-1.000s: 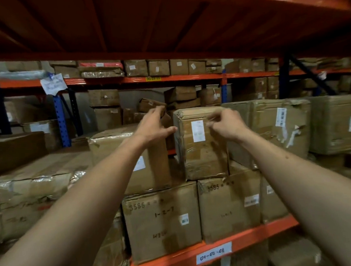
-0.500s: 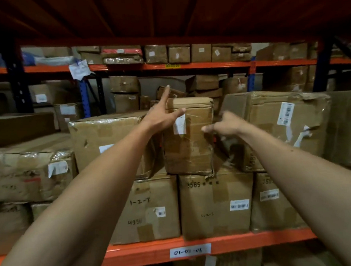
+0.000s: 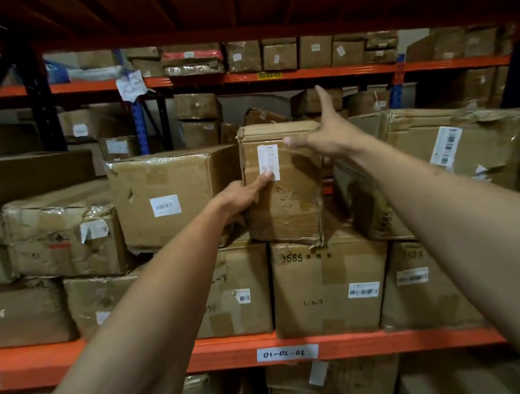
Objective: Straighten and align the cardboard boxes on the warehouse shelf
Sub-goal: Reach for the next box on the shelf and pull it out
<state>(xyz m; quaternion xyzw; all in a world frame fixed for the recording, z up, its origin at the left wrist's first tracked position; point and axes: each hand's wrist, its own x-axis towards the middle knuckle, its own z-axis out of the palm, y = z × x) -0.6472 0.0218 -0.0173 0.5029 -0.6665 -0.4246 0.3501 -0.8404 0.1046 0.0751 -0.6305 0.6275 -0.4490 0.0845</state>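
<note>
A small upright cardboard box (image 3: 286, 207) with a white label stands on the lower row of boxes, in the middle of the shelf. My left hand (image 3: 239, 198) grips its left edge, thumb lying on the front over the label and fingers hidden in the gap beside it. At the box's upper right corner my right hand (image 3: 328, 136) has its fingers spread, with the thumb against the front face and the index finger pointing up.
A wide dented box (image 3: 173, 196) sits close on the left, and a large taped box (image 3: 433, 168) on the right. Marked boxes (image 3: 328, 287) form the row below, on the orange beam (image 3: 413, 341) labelled 01-02-02. Another rack of boxes stands behind.
My left hand slid down from the box's top left corner to its left edge. My right hand rose from the right side to the top right corner and spread open.
</note>
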